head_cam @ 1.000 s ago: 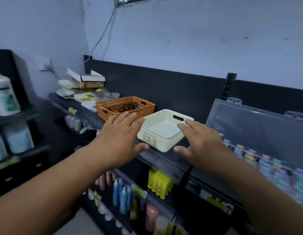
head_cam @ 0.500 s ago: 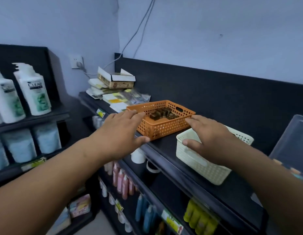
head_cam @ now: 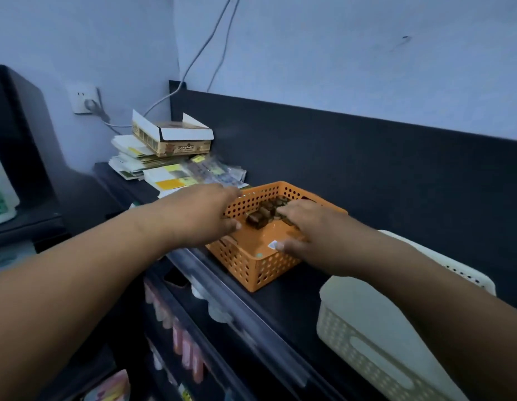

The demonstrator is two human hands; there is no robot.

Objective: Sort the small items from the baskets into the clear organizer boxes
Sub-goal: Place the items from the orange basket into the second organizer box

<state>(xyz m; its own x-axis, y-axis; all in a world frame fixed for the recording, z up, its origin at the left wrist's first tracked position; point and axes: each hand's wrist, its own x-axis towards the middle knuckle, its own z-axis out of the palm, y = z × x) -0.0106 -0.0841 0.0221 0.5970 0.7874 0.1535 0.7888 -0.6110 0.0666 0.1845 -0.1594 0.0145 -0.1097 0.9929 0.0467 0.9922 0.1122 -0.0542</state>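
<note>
- The left hand (head_cam: pixel 199 217) lies on the left wall of the orange basket (head_cam: pixel 260 264). Its fingers are fairly straight and spread along the rim, and the thumb sits just inside. It is not clamped.
- The basket stands upright, mouth up, at the front edge of the shelf (head_cam: pixel 283 305). Its long axis runs from that edge toward the back panel. It is perforated plastic, so probably light and a bit flexible. Taking it by both long walls near the rim should keep it from twisting.
- The small brown items (head_cam: pixel 261 217) are bunched at the basket's far end. They look light and loose, likely to slide if it tips.
- The right hand (head_cam: pixel 307 231) covers the right wall with the thumb inside. Its fingertips are bent near the items, and I cannot tell whether they hold anything.
- The white basket (head_cam: pixel 375 340) stands to the right, near the front edge.
</note>
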